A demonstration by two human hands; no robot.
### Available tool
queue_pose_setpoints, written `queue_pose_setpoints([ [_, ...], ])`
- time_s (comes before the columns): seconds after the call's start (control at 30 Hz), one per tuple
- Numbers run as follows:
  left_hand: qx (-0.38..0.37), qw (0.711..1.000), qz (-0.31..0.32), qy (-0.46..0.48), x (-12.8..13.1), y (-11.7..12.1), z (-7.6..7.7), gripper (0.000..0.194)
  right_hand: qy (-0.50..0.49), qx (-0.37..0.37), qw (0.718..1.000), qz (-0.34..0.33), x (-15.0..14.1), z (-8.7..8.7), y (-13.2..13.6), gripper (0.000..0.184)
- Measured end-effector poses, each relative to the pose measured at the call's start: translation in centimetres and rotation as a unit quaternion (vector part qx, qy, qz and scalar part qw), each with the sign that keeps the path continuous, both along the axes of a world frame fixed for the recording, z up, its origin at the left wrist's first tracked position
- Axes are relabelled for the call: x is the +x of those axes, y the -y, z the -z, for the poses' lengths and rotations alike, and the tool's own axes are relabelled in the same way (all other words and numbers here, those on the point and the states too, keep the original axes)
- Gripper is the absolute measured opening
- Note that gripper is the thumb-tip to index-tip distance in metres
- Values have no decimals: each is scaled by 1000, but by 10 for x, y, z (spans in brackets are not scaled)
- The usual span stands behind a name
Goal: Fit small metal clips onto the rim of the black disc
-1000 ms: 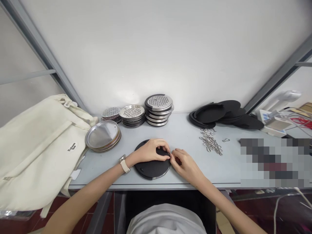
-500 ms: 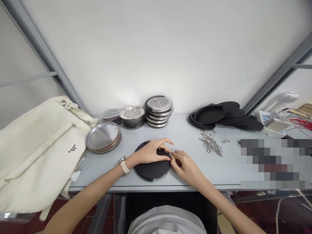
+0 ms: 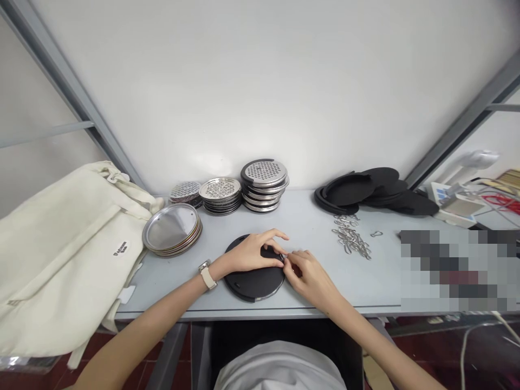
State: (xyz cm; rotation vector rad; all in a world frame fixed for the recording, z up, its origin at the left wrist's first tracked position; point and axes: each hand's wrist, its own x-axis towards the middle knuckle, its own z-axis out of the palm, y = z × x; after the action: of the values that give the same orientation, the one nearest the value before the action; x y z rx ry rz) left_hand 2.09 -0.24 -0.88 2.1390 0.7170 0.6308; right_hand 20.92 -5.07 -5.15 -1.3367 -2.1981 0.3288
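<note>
Black disc [image 3: 260, 286] lies beneath the parted left fingers [image 3: 272, 263], right fingers [image 3: 291, 270] pinched together at its rim.

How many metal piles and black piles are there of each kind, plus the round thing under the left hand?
Stacks of round silver perforated metal discs: 3
Stacks of smooth silver-topped metal plates: 1
Heaps of flat black round pieces: 1
Heaps of small silver metal clips: 1
Round black disc: 1
Total: 7

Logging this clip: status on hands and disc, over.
Left hand over black disc. Right hand at disc's right rim, grip unclear. Metal clips lie apart, to the right.
</note>
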Motion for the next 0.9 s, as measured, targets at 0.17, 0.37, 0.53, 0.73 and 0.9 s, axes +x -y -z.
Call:
queue_pose_setpoints([
  [0.17, -11, 1000, 0, 6, 1, 0, 0, 49, 7, 1, 1000, -5, 0, 0, 0, 38],
  [0.37, -17, 1000, -10, 7, 2, 0, -1, 48, -4, 8, 1000, 16, 0, -2, 2, 32],
  [0.53, -18, 1000, -6, 15, 1, -1, 0, 45, -15, 5, 1000, 19, 0, -1, 1, 30],
  [0.73, -18, 1000, -3, 14, 1, -2, 2, 45, -7, 0, 1000, -3, 1, 0, -1, 42],
  [0.9, -22, 1000, -2, 10, 2, -1, 1, 44, -20, -15, 1000, -9, 1, -4, 0, 45],
])
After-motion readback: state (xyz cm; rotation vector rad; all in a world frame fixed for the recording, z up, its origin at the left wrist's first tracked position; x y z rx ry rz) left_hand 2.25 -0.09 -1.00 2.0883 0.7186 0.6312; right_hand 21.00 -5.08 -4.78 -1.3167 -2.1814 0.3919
